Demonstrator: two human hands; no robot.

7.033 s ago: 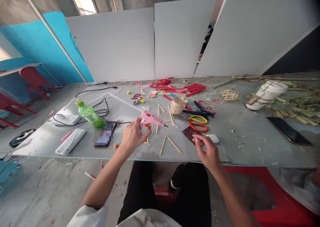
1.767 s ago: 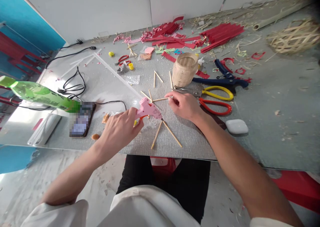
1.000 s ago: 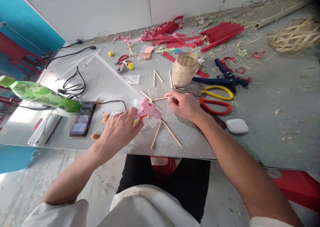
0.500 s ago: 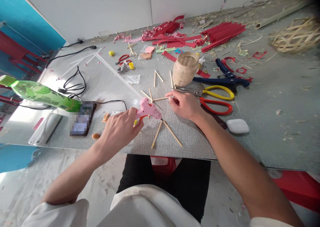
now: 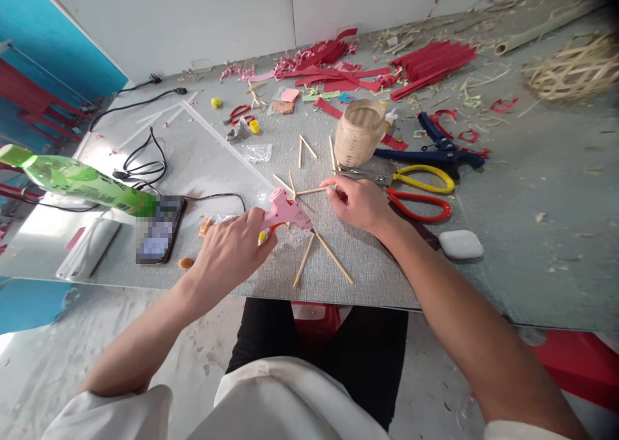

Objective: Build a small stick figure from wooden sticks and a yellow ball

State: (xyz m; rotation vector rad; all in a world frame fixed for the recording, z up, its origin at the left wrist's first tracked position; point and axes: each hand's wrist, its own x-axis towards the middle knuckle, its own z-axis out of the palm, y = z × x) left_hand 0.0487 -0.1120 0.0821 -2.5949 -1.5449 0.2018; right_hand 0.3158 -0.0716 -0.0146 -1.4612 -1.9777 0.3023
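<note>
A pink hot glue gun (image 5: 289, 213) is in the grip of my left hand (image 5: 236, 246). Its nozzle points down at the top of two thin sticks (image 5: 333, 258) that meet in a V near the table's front edge. My right hand (image 5: 355, 201) is closed, thumb and fingertips pinching the end of another thin stick (image 5: 312, 191). That stick's far end meets other short sticks (image 5: 285, 185) behind the glue gun. Large scissors with yellow and orange handles (image 5: 423, 179) lie just beyond my right hand, partly under a woven bamboo jar-shaped basket (image 5: 360, 132).
A green bottle (image 5: 82, 182) lies by a phone (image 5: 162, 230) at left, among black cables (image 5: 145, 162). Blue-handled cutters (image 5: 435, 156) and a white case (image 5: 461, 244) are at right. Red paper strips (image 5: 430, 66) and an open-weave bamboo piece (image 5: 573, 72) lie at the back.
</note>
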